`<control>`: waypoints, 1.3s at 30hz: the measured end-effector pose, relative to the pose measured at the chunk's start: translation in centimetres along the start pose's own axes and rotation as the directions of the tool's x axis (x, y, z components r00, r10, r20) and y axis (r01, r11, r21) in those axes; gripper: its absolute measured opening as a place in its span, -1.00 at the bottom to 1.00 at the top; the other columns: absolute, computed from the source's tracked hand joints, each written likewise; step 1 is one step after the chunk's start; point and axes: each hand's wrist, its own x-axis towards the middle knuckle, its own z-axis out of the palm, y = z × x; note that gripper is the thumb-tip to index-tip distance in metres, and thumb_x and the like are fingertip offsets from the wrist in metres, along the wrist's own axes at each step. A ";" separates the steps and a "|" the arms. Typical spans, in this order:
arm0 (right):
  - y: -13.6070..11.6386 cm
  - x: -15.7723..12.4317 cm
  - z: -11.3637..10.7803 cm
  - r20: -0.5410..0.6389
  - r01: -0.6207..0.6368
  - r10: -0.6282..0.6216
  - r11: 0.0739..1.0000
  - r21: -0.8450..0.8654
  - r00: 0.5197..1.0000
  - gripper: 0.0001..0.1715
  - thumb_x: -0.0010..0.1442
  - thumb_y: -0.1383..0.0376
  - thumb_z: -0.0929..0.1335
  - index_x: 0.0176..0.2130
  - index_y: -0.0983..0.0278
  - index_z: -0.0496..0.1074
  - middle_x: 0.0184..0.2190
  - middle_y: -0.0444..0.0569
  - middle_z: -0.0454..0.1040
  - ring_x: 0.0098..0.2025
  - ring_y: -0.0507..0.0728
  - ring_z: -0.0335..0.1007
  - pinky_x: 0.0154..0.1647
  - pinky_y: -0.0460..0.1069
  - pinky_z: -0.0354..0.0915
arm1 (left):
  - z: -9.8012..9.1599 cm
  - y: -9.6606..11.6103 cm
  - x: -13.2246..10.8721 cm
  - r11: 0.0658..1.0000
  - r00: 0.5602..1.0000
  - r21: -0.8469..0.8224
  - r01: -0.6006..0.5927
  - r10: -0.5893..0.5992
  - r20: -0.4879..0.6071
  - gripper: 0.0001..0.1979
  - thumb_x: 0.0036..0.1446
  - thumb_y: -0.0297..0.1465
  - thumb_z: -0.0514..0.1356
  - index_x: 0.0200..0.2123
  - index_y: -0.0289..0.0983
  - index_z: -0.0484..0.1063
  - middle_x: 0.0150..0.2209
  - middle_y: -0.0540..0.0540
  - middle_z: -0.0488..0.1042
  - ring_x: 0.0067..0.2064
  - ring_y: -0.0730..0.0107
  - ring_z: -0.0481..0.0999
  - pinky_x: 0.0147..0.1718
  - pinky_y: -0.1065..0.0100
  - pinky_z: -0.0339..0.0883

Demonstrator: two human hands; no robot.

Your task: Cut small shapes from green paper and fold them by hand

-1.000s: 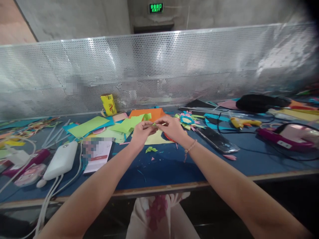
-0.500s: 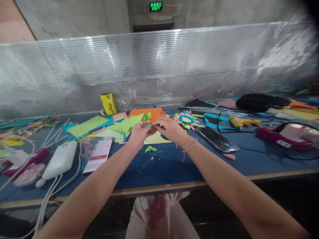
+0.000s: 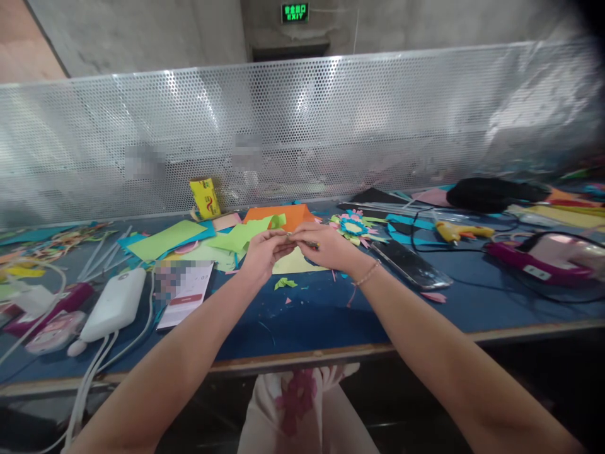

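My left hand [image 3: 265,252] and my right hand [image 3: 326,246] meet above the blue table [image 3: 321,315], fingers pinched together on a small green paper piece [image 3: 293,238] wound on a thin stick. Both hands are closed on it. Under them lies a pale yellow sheet [image 3: 295,263], and a folded green scrap [image 3: 286,284] sits just in front. A paper flower [image 3: 353,227] in blue, pink and green lies right of my right hand.
Green and orange paper sheets [image 3: 246,233] lie behind the hands. A phone [image 3: 410,265], a yellow glue gun [image 3: 456,232] and a pink device [image 3: 539,261] are at the right. A white power bank [image 3: 116,304] with cables and a card [image 3: 184,293] are at the left. A perforated metal screen [image 3: 302,126] stands behind.
My hands have drawn slightly closer together and turned a little on the green piece; the stick tip now points right. Nothing else on the table moved.
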 end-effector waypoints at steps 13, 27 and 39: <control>0.9 0.3 1.5 0.010 -0.418 0.547 0.628 0.657 0.837 -0.77 -0.12 0.28 0.41 -0.35 0.27 0.49 -0.42 -0.06 0.51 -0.36 0.03 0.43 -0.20 0.02 0.37 | -0.2 -0.3 0.2 0.988 0.989 0.062 -0.142 0.138 0.060 -0.77 -0.20 -0.41 0.29 -0.43 -0.39 0.37 -0.49 -0.08 0.49 -0.42 0.47 0.49 -0.19 0.27 0.33; 0.9 0.1 0.8 -0.135 -0.268 0.272 0.962 0.046 0.953 -0.83 0.03 0.34 0.28 -0.44 0.30 0.47 -0.49 -0.06 0.48 -0.45 0.01 0.36 -0.42 -0.09 0.28 | -0.3 -0.2 0.1 0.988 0.994 0.140 -0.071 0.059 0.089 -0.84 -0.22 -0.48 0.27 -0.48 -0.40 0.39 -0.52 -0.09 0.49 -0.42 0.40 0.51 -0.22 0.25 0.35; 0.5 -0.1 0.4 0.022 0.007 0.000 0.950 -0.312 1.000 -0.77 0.14 0.36 0.20 -0.27 0.31 0.41 -0.41 -0.03 0.48 -0.33 0.05 0.35 -0.31 -0.06 0.23 | -0.1 0.7 -0.2 0.976 0.998 0.216 0.034 -0.044 0.042 -0.90 -0.21 -0.55 0.22 -0.50 -0.41 0.39 -0.60 -0.08 0.47 -0.50 0.45 0.48 -0.30 0.32 0.35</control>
